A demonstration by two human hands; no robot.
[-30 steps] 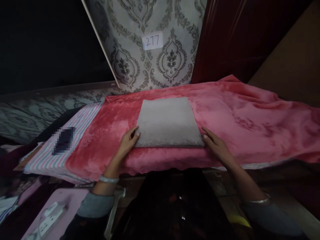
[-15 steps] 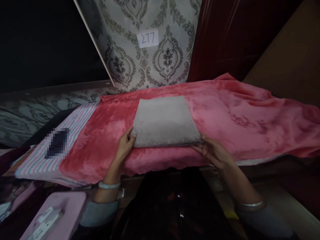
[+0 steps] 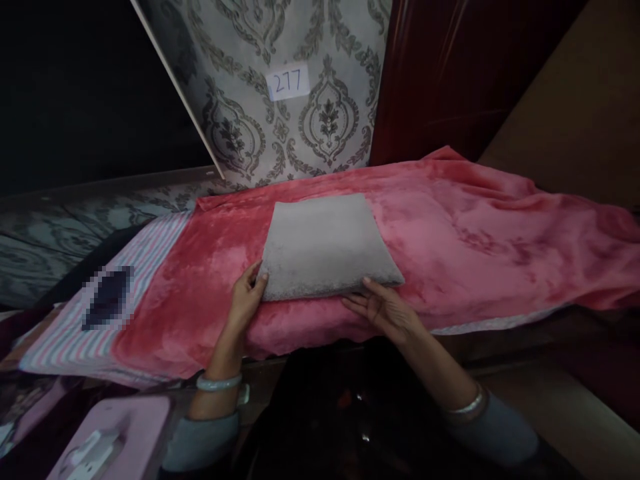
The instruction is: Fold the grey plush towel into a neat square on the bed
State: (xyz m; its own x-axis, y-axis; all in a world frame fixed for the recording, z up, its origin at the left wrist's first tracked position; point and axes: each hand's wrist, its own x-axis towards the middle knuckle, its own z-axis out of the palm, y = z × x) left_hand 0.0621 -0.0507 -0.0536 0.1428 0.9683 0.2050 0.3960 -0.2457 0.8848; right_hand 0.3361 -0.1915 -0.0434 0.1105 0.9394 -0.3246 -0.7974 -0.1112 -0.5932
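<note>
Here we are, and the flat square grey plush pad (image 3: 324, 248) is lying in the middle of a rumpled pinkish-red fleece blanket (image 3: 475, 257), its near edge lifting slightly; whether it is folded cloth or a stuffed pad, I can't make out from up here. The person's left hand (image 3: 245, 299) is working at its near left corner, the grip curled with the fingertips against the edge, though the corner hides whether it is really pinching anything. The right hand (image 3: 384, 312) is reaching in at the near edge, its grip spread wide and palm turned up, with the fingertips (image 3: 367, 283) touching the underside of the pad and disappearing just beneath it.

Around them, a striped pink-and-blue cloth (image 3: 130, 303) is poking out from under the blanket's left end, with a blurred dark patch (image 3: 107, 298) sitting on it, impossible to read. Behind, a grey damask-patterned panel (image 3: 280, 100) is rising, carrying a white paper label (image 3: 287, 82) marked 277. A glossy dark red panel (image 3: 440, 80) is standing beside it. Down at the bottom left, a pale pink socket strip (image 3: 113, 437) is cut off by the frame, and the person's own dark front is blocking the lower middle.
</note>
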